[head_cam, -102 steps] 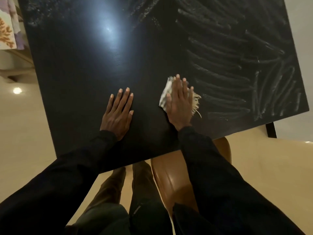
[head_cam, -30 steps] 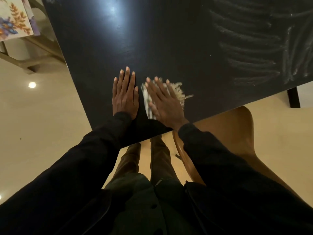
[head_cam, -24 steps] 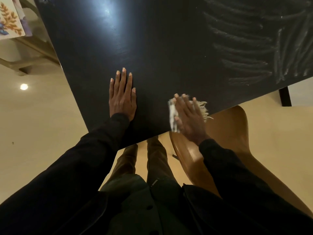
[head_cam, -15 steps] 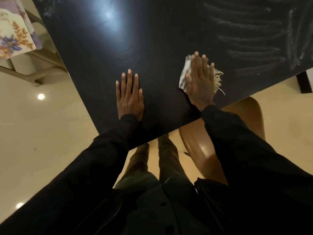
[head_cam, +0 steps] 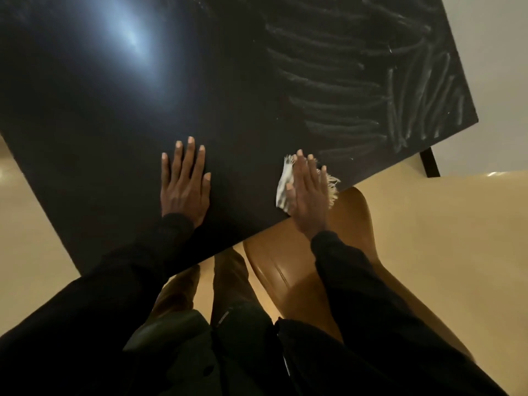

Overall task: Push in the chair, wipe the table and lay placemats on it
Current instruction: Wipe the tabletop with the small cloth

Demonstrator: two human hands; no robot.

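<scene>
A black table [head_cam: 200,81] fills the upper part of the head view. Flat on it near the front edge lies my left hand [head_cam: 184,182], fingers straight and spread. My right hand [head_cam: 308,192] presses a white fringed cloth [head_cam: 283,187] against the tabletop right at the front edge, fingers straight. Pale wet wipe streaks [head_cam: 357,90] cover the right part of the table. A brown chair [head_cam: 288,267] stands under the front edge, below my right arm, its seat partly tucked beneath the table.
The table's dark leg [head_cam: 430,164] shows at the right, below the corner. A glossy beige floor [head_cam: 443,238] surrounds the table. My legs and shoes [head_cam: 228,270] stand between the table edge and the chair. A bright light glare [head_cam: 128,38] reflects on the tabletop.
My right hand has drawn the cloth back from farther in on the table to its front edge. The left hand has stayed flat in place. The floral item at the upper left has left the view.
</scene>
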